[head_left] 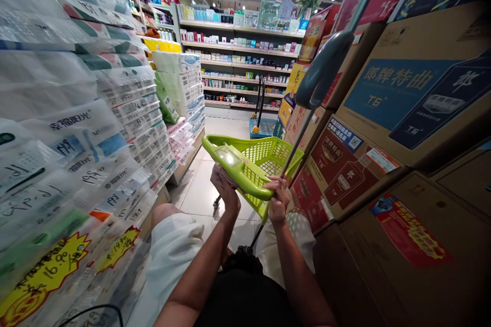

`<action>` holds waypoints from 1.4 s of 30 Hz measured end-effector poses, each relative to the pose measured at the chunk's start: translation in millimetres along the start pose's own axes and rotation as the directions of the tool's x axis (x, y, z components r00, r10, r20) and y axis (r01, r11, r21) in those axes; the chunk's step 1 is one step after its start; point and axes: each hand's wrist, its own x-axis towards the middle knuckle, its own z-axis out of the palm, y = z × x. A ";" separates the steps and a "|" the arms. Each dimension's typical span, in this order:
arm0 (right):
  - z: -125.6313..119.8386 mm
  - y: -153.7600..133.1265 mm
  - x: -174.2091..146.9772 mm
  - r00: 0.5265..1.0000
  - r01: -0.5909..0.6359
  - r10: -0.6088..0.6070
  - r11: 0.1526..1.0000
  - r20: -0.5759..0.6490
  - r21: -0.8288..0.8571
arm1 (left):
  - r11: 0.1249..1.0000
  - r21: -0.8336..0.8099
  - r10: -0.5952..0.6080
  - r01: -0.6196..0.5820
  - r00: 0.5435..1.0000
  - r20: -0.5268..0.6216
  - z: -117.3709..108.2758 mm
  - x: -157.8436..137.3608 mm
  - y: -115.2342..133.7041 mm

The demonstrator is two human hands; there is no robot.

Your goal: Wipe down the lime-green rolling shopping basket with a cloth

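A lime-green shopping basket (264, 156) with a lattice wall is tilted between my knees, above the tiled floor. My left hand (226, 189) is closed around a pale pinkish cloth (231, 178), pressed to the near left side of the basket's rim; part of the cloth is hidden by the fingers. At the near right corner, my right hand (279, 198) grips the rim, its fingers over the edge. Beside that hand a thin grey rod (295, 145) slants up to a blue-grey loop handle (322, 71). Where the rod is fixed I cannot tell.
Plastic-wrapped tissue packs (130, 97) are stacked high on the left. Cardboard boxes (406, 82) rise close on the right. Farther ahead stands a blue basket (263, 127) with a dark handle, before shelves (238, 48) of small products.
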 end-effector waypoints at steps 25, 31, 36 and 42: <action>-27.5 13.2 16.4 0.993 -0.061 0.074 0.990 -0.095 0.130 | 0.919 0.346 0.240 -0.192 0.965 -0.103 -22.2 14.5 5.6; -31.3 14.5 17.0 0.995 -0.061 0.070 0.990 -0.065 0.130 | 0.890 0.362 0.247 -0.276 0.961 0.126 -21.7 44.5 28.9; -22.0 14.1 16.9 0.996 -0.040 0.049 0.992 -0.069 0.122 | 0.793 0.563 0.034 -0.234 0.939 0.341 -33.5 135.9 50.1; -24.5 8.2 14.0 0.999 -0.016 0.019 0.997 -0.035 0.070 | 0.699 0.619 0.010 -0.357 0.871 0.491 -38.2 148.4 57.2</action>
